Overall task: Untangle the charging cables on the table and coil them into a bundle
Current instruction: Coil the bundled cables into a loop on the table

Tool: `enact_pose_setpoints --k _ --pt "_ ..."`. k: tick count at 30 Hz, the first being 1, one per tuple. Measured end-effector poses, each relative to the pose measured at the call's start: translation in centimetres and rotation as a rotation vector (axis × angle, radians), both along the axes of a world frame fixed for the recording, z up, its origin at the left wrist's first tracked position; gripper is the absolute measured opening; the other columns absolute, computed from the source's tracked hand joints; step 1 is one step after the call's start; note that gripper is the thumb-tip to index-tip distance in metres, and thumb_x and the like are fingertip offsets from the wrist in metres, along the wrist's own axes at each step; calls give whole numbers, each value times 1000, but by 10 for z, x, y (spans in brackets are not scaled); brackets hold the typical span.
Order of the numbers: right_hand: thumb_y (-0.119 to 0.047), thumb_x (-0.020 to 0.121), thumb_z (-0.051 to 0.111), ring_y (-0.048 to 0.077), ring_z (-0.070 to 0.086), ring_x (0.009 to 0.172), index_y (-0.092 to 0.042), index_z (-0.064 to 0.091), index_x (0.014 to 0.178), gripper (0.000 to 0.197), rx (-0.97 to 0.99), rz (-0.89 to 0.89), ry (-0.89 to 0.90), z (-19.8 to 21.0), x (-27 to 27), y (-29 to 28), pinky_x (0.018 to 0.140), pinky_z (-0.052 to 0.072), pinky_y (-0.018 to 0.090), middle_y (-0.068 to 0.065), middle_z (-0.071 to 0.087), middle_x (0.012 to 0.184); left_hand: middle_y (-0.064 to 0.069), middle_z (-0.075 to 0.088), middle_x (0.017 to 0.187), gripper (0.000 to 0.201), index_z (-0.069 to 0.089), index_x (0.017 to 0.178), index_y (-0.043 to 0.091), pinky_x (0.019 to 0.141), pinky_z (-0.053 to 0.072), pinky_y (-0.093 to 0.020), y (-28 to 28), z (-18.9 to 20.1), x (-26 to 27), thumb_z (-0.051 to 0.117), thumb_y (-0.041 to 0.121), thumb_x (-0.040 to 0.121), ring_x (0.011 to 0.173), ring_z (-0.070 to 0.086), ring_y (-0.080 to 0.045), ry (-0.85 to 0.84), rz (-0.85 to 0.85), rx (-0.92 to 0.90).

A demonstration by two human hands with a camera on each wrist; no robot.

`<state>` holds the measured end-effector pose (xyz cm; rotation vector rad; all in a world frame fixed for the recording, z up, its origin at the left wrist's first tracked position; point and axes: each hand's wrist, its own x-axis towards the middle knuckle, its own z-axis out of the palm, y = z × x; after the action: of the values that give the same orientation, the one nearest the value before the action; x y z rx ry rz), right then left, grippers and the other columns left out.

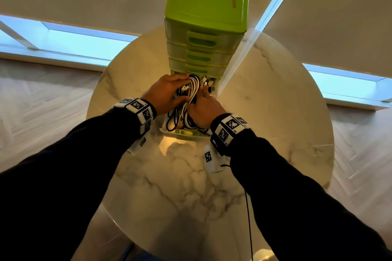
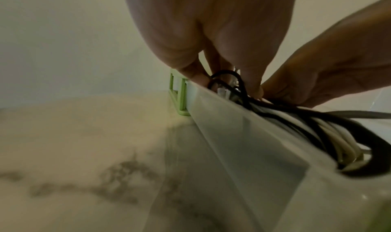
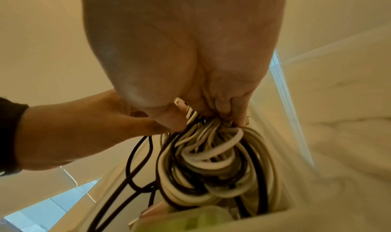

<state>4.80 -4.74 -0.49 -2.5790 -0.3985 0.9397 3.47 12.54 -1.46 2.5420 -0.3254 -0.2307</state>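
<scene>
A tangle of black and white charging cables (image 1: pixel 192 91) lies in the pulled-out bottom drawer (image 1: pixel 182 133) of a green drawer unit (image 1: pixel 205 17). My left hand (image 1: pixel 180 89) reaches into the drawer from the left and grips the loops. My right hand (image 1: pixel 203 101) grips the same bundle from the right. In the right wrist view, the right hand (image 3: pixel 211 115) pinches the gathered cables (image 3: pixel 211 160) together with several plug ends, with the left hand (image 3: pixel 74 132) beside it. The left wrist view shows left fingertips (image 2: pixel 198 78) at black loops (image 2: pixel 317 123) above the translucent drawer wall (image 2: pixel 243 135).
The drawer unit stands at the far side of a round marble table (image 1: pixel 191 186), its upper drawers closed. A thin black cord (image 1: pixel 248 207) hangs from my right sleeve over the table's near edge. Wooden floor surrounds the table.
</scene>
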Motion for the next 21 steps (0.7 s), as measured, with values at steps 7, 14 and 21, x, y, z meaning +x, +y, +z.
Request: enact_pose_setpoints --k 7,14,21 --pt "-31 105 39 46 59 112 -8 -8 157 74 179 -135 -116 0 -10 -4 83 45 45 28 36 151 -16 62 137 65 65 131 7 103 45 -47 -1 0 11 54 57 91 115 60 -43 -9 -126 174" --pt "-27 103 39 42 45 134 -3 -6 156 74 -91 -49 -136 6 -6 12 96 45 48 23 0 164 -9 37 160 67 39 153 14 108 37 -48 -2 -7 6 34 52 98 123 48 -42 -26 -183 326" --pt "-24 101 40 41 26 146 -1 -5 155 74 -165 -10 -12 1 14 13 113 32 49 25 1 163 6 29 164 78 33 156 29 113 23 -45 1 -7 -1 3 62 91 132 36 -35 -40 -150 333"
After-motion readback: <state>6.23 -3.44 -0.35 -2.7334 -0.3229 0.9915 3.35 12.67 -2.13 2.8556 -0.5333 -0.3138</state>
